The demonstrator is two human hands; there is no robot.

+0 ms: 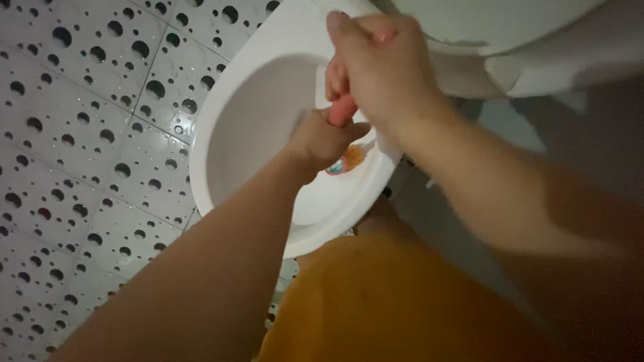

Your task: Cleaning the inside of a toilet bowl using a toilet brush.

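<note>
Scrubbing step in hand, by the look of it. Both hands — left hand [325,137], right hand [379,67] — closed on pink handle [342,110] over toilet bowl [228,87], near its right rim. Brush head hidden. Next: probably steady downward pressure, firm two-handed hold.

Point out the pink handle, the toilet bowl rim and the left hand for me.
pink handle [342,110], head view: bare stretch of shaft between the two hands.
toilet bowl rim [235,74], head view: white upper-left edge.
left hand [322,141], head view: back of the fist closed round the handle.
</note>
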